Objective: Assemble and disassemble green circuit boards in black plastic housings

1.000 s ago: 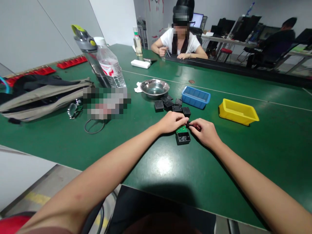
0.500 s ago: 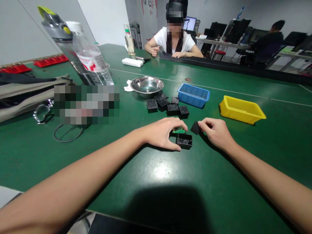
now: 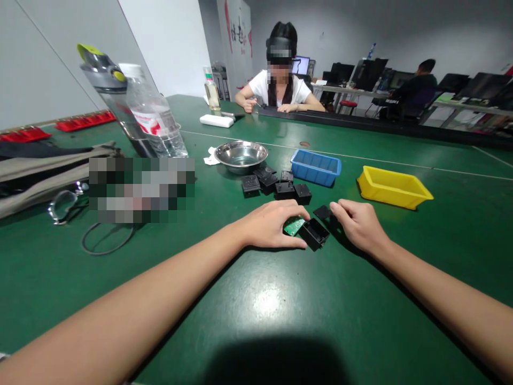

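My left hand [image 3: 272,224] curves around a small open black plastic box [image 3: 315,233], thumb on its near side and index finger on its far side. Partly under those fingers is a green circuit board [image 3: 294,225], against the box's left corner. My right hand [image 3: 356,222] is closed in a pinch at the right edge of a flat black lid [image 3: 321,212]. The lid is just beyond the box. Behind my left hand lie several closed black boxes [image 3: 285,190] in a loose cluster.
A steel bowl [image 3: 241,167], a blue bin [image 3: 315,172] and a yellow bin [image 3: 395,190] stand farther back on the green table [image 3: 224,321]. Bottles [image 3: 154,115], a bag [image 3: 52,171] and a bracelet-like loop [image 3: 62,207] are at left. Another person [image 3: 280,91] sits opposite.
The open box has turned and shifted right, and more of the circuit board shows. The lid has gone from tilted to nearly flat. The camera view has tipped upward slightly.
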The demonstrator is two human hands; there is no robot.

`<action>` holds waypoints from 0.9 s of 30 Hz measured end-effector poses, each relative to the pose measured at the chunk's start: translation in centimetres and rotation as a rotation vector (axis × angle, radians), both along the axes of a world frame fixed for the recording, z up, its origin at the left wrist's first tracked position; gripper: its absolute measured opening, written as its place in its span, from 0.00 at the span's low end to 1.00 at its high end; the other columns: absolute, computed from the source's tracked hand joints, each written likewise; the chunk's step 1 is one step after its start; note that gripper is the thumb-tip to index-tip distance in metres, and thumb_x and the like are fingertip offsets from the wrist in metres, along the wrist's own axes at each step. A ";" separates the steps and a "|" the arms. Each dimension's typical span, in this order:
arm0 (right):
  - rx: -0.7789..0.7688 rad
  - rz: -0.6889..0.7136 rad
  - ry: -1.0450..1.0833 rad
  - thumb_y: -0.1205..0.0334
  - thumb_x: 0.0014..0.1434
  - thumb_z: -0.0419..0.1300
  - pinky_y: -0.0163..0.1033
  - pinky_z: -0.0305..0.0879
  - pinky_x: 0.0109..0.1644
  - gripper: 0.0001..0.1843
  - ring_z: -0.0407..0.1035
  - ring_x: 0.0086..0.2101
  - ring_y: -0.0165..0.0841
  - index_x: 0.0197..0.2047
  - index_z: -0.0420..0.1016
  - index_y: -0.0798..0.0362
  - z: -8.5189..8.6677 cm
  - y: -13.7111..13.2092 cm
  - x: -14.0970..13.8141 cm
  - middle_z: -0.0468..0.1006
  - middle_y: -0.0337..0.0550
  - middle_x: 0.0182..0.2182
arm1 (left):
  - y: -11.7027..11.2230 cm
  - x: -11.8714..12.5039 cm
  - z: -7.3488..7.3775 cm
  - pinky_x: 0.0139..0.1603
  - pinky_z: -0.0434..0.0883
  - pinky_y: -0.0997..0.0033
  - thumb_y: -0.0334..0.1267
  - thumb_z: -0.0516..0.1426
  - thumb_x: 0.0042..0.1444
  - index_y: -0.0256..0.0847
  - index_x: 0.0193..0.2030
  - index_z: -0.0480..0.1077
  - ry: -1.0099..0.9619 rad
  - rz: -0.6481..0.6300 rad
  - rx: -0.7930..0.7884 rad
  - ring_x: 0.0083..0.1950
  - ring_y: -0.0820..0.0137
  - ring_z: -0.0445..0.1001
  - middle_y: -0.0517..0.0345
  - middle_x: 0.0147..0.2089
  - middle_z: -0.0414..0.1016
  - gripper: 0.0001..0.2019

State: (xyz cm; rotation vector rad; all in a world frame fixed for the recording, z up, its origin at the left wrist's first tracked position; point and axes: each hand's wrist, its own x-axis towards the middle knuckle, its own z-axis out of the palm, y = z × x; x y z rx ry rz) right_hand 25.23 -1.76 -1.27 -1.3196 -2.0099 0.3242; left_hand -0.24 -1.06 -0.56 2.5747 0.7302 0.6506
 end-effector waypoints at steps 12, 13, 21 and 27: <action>-0.149 0.193 -0.215 0.56 0.57 0.65 0.37 0.58 0.32 0.14 0.69 0.27 0.33 0.46 0.74 0.51 0.3 -2.9 -2.3 0.76 0.37 0.28 | 1.1 0.4 -0.2 0.49 0.73 0.67 0.46 0.67 0.57 0.40 0.50 0.74 0.006 -0.018 0.019 0.49 0.62 0.79 0.52 0.48 0.80 0.18; -0.151 0.210 -0.191 0.58 0.57 0.64 0.37 0.60 0.33 0.14 0.70 0.28 0.33 0.47 0.74 0.51 0.3 -2.8 -2.3 0.77 0.38 0.30 | 1.2 0.3 -0.2 0.49 0.73 0.67 0.46 0.68 0.56 0.39 0.50 0.73 0.005 -0.024 0.024 0.49 0.62 0.79 0.51 0.48 0.80 0.19; -0.107 0.233 0.019 0.67 0.54 0.64 0.36 0.63 0.35 0.14 0.68 0.30 0.31 0.46 0.75 0.52 0.1 -2.2 -2.1 0.77 0.37 0.31 | 1.1 -0.5 0.3 0.43 0.71 0.70 0.41 0.69 0.53 0.39 0.48 0.73 -0.024 0.060 -0.020 0.42 0.67 0.76 0.56 0.44 0.79 0.18; -0.161 0.255 0.124 0.65 0.56 0.66 0.36 0.62 0.35 0.15 0.67 0.29 0.30 0.48 0.75 0.53 0.3 -2.4 -2.0 0.73 0.35 0.29 | 1.0 -0.4 0.4 0.41 0.72 0.72 0.35 0.67 0.54 0.38 0.52 0.71 -0.103 0.168 -0.079 0.40 0.70 0.76 0.57 0.45 0.78 0.19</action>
